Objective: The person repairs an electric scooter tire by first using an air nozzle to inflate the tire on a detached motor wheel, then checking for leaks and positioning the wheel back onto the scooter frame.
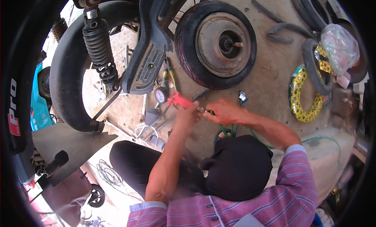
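Observation:
My left hand [189, 116] is closed round the red handle of a tyre inflator gun [179, 100], slightly blurred. A round dial gauge [159, 95] shows beside the red body; I cannot tell whether the two are joined. My right hand [224, 111] pinches the end of a green air hose [224, 129]. Between both hands a small metal fitting [202, 109] meets the inflator's rear end; whether it is fully seated cannot be seen. Just beyond the hands lies a wheel [219, 44], its black tyre mounted on a grey hub with a protruding axle.
Pliers [171, 78] and other tools lie left of the wheel. A raised scooter's shock absorber [100, 50] and black fender [70, 70] fill the left. At right are a yellow-wrapped tyre [295, 94], a bare tyre [316, 66] and a plastic bag [340, 48]. My knees frame the work.

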Available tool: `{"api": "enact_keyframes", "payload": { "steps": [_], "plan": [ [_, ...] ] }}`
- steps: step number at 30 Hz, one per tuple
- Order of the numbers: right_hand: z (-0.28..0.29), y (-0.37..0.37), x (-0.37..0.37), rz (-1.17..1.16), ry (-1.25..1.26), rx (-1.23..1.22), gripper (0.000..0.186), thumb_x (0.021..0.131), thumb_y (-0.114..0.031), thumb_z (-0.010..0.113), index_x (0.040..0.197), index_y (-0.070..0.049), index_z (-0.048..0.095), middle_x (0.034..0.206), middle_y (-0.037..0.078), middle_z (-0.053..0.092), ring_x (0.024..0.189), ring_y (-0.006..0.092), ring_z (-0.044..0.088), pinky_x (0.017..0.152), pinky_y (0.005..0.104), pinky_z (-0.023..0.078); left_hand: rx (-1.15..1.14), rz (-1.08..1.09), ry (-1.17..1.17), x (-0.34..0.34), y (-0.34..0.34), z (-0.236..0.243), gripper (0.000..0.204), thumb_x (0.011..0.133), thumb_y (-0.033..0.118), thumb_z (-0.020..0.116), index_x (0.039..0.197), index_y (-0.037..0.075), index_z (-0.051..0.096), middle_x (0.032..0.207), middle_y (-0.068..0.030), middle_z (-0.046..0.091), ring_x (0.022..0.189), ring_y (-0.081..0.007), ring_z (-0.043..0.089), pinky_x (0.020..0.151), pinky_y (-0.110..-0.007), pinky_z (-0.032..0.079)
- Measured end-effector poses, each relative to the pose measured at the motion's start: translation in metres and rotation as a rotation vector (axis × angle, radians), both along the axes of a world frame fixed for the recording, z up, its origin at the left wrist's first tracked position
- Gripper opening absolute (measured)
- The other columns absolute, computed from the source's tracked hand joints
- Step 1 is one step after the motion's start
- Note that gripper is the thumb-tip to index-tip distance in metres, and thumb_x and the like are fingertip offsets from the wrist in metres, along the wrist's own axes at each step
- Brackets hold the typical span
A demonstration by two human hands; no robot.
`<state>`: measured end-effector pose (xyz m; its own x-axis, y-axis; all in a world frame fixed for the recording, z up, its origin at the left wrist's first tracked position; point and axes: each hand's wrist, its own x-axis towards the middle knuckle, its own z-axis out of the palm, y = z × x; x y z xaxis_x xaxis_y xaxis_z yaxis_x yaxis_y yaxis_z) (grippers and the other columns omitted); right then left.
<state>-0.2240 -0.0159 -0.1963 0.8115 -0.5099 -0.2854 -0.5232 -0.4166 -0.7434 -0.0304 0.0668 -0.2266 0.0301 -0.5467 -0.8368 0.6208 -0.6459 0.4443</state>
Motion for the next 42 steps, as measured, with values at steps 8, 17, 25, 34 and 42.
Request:
{"api": "enact_keyframes", "payload": {
  "steps": [8,17,25,34,42],
  "plan": [
    [-0.023,0.016,0.005,-0.448,-0.189,1.017,0.037,0.100,-0.041,0.065,0.091,-0.005,0.072,0.072,0.002,0.064,0.059,0.0119,0.059,0.052,0.0282,0.044,-0.183,0.155,-0.037,-0.001,0.006,-0.006,0.016,0.100,0.019,0.070,0.100,0.008,0.059,0.079,-0.0075,0.069,0.063,-0.0186,0.066,0.059,-0.033,0.053],
    [-0.021,-0.002,-0.003,-0.293,-0.073,1.062,0.040,0.096,-0.043,0.070,0.102,-0.003,0.070,0.080,0.002,0.067,0.062,0.0091,0.057,0.054,0.0262,0.044,-0.126,0.085,-0.194,-0.016,0.022,-0.011,0.022,0.098,0.020,0.073,0.102,0.007,0.057,0.083,-0.0069,0.069,0.070,-0.0178,0.068,0.065,-0.032,0.056],
    [-0.025,-0.001,-0.003,-0.093,-0.044,0.778,0.037,0.090,-0.036,0.075,0.099,0.000,0.073,0.081,0.005,0.070,0.076,0.0139,0.063,0.070,0.0345,0.050,-0.068,-0.176,-0.300,0.000,0.060,0.009,0.035,0.096,0.030,0.074,0.117,0.005,0.061,0.097,-0.0055,0.070,0.088,-0.0162,0.068,0.070,-0.034,0.056],
    [-0.016,-0.014,-0.013,0.160,-0.021,0.651,0.033,0.093,-0.033,0.074,0.105,-0.002,0.073,0.082,0.006,0.071,0.075,0.0148,0.062,0.071,0.0340,0.049,0.057,-0.393,-0.262,0.086,0.173,-0.068,0.042,0.102,0.032,0.060,0.129,0.000,0.057,0.120,-0.0149,0.068,0.107,-0.0308,0.069,0.089,-0.046,0.057],
    [-0.020,-0.010,-0.010,0.138,0.001,0.748,0.032,0.097,-0.036,0.070,0.103,-0.004,0.072,0.079,0.002,0.069,0.074,0.0105,0.061,0.070,0.0316,0.049,0.239,0.541,-0.399,0.146,0.172,-0.071,0.031,0.104,0.028,0.054,0.110,-0.001,0.062,0.110,-0.0159,0.069,0.098,-0.0289,0.065,0.086,-0.045,0.054]
  ]
}}
